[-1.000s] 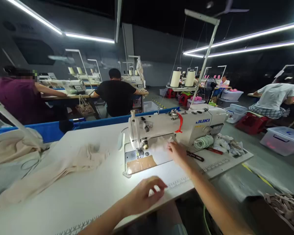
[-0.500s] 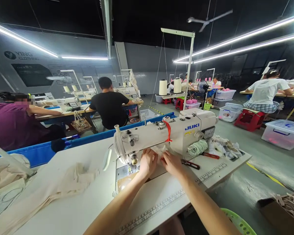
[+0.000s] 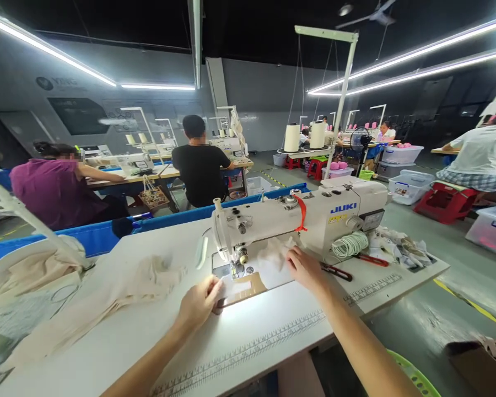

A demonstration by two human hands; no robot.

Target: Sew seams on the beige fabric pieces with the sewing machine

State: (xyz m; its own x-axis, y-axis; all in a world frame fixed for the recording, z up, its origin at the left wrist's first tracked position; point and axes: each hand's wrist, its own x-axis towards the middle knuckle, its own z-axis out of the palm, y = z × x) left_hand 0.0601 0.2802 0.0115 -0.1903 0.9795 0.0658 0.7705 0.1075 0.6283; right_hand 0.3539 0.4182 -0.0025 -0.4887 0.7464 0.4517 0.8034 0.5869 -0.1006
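The white sewing machine [image 3: 273,220] stands on the table with its needle area above the metal bed plate. My left hand [image 3: 200,300] is at the front left corner of that plate, fingers drawn together; whether anything is in them I cannot make out. Under the machine's arm, my right hand [image 3: 303,267] pinches the edge of a thin white fabric piece [image 3: 273,253], which lies bunched right of the needle. A cardboard-coloured patch [image 3: 258,282] shows on the bed between the hands. Left of the machine lies a pile of beige fabric [image 3: 136,284].
Red-handled snips [image 3: 337,272], a coil of pale green cord [image 3: 350,244] and fabric scraps [image 3: 400,247] lie at the right. A printed ruler [image 3: 248,350] runs along the front edge. Thread cones [image 3: 292,138] stand behind. Several co-workers sit at other tables.
My left hand has moved left and toward me, away from the needle area. My right hand stays near the white fabric, now more uncovered. The view has turned left.
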